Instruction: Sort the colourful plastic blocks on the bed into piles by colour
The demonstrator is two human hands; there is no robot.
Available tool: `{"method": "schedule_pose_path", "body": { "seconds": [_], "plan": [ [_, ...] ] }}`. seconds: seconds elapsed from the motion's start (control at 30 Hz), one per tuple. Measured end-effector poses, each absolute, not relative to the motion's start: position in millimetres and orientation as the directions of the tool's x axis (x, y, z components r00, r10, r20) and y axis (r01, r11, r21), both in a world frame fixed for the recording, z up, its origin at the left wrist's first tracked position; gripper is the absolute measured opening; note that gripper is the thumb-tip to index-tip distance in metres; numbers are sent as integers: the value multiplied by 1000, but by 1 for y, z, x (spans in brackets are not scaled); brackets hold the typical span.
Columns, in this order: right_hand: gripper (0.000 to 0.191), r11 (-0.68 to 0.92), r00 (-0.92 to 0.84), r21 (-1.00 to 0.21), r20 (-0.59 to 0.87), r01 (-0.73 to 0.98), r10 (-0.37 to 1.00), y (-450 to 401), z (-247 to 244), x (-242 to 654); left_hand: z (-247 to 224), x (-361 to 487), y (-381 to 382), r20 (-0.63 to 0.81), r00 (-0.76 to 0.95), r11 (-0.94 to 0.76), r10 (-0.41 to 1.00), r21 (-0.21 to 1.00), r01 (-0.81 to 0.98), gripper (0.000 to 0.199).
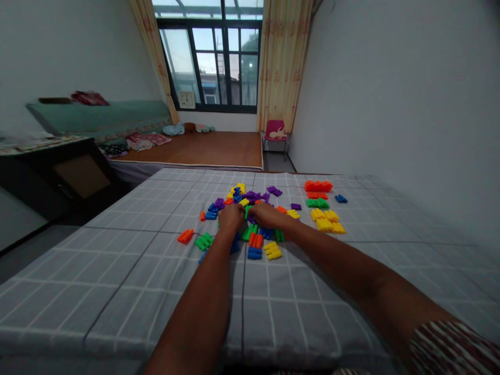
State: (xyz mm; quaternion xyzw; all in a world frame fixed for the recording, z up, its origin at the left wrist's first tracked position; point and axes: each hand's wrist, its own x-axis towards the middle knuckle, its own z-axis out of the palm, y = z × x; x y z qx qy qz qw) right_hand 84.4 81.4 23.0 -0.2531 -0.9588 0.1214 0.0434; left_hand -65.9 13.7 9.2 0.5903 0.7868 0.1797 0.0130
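My left hand is closed, its fingers curled down into a loose pile of coloured plastic building blocks. Close beside it, my right hand is also closed, fingertips on a green block between the hands. What my left fingers hold is hidden. Purple blocks lie just beyond the hands, and yellow blocks at the far side of the pile. Nearer me are an orange block, a blue block and a yellow block. A green block lies left of my left forearm.
To the right, sorted groups sit apart: orange blocks, a green block, yellow blocks and a blue block. A grey checked cloth covers the surface. Beyond are a low bed and a pink chair.
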Motion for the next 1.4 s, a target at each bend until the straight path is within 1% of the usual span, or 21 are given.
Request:
{"method": "schedule_pose_path", "body": {
  "seconds": [0.1, 0.17, 0.27, 0.37, 0.47, 0.57, 0.67, 0.77, 0.87, 0.93, 1.03, 1.1, 1.17, 1.23, 1.27, 1.33, 1.4],
  "plan": [
    [23, 855, -874, -284, 95, 434, 476, 80, 17, 89, 9, -66, 13, 194, -308, 239, 932, 310, 920, 29],
    [23, 835, -867, -356, 114, 420, 484, 86, 12, 96, 10, -66, 12, 191, -308, 238, 932, 320, 917, 29],
    [21, 787, -818, -418, 154, 454, 554, 103, 6, 112, 10, -66, 11, 183, -319, 245, 930, 340, 908, 29],
    [21, 723, -725, -464, 219, 512, 654, 124, 2, 131, 9, -67, 12, 177, -356, 269, 918, 384, 883, 28],
    [23, 634, -615, -532, 244, 562, 750, 141, 1, 145, 6, -70, 14, 196, -401, 281, 895, 451, 847, 30],
    [24, 588, -584, -566, 217, 578, 782, 147, 6, 146, 3, -78, 17, 246, -478, 264, 843, 584, 768, 33],
    [24, 631, -629, -516, 209, 579, 748, 145, 12, 130, 3, -88, 21, 301, -594, 188, 746, 761, 621, 37],
    [27, 681, -658, -413, 222, 605, 720, 141, 18, 105, 6, -96, 25, 316, -698, 81, 643, 878, 472, 40],
    [39, 709, -671, -323, 239, 627, 702, 142, 20, 78, 8, -99, 27, 326, -735, -23, 595, 921, 390, 38],
    [45, 740, -708, -271, 220, 616, 671, 145, 20, 62, 7, -100, 28, 319, -740, -53, 592, 932, 359, 36],
    [40, 779, -773, -261, 152, 570, 616, 151, 20, 47, 3, -101, 30, 289, -740, -56, 607, 945, 323, 36],
    [34, 789, -794, -295, 134, 539, 593, 155, 21, 45, -1, -101, 32, 273, -734, -66, 621, 952, 299, 35],
    [29, 778, -780, -353, 175, 520, 601, 158, 22, 50, -4, -102, 34, 267, -722, -94, 638, 958, 272, 33],
    [26, 757, -746, -452, 252, 473, 616, 159, 23, 59, -4, -99, 37, 273, -692, -142, 668, 960, 241, 29],
    [26, 743, -739, -518, 277, 423, 614, 158, 24, 65, -4, -97, 38, 276, -664, -172, 695, 960, 220, 26],
    [27, 699, -767, -652, 276, 293, 579, 153, 27, 76, -1, -89, 38, 260, -557, -209, 789, 966, 155, 20],
    [28, 652, -810, -733, 253, 196, 528, 145, 30, 85, 2, -78, 36, 203, -394, -187, 896, 979, 78, 23]
  ]
}}
